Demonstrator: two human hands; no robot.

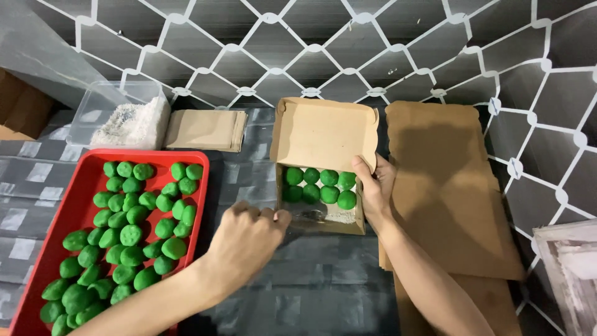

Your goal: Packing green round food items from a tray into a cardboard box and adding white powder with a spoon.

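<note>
Head view: filling open brown cardboard box (323, 134) with round green balls (320, 185), eight in.
Right hand (377, 186) clamps box wall, 3 o'clock; left hand (247, 236) pinched shut at 9, contents hidden; next ball likely from red plastic tray (68, 214).

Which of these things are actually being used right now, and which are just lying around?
In use:
- left hand, at the box's front edge
- right hand, holding the box's side
- open cardboard box
- green balls in the box
- red tray of green balls

Lying about:
- clear tub of white flakes
- flat folded cardboard boxes
- cardboard sheets
</note>
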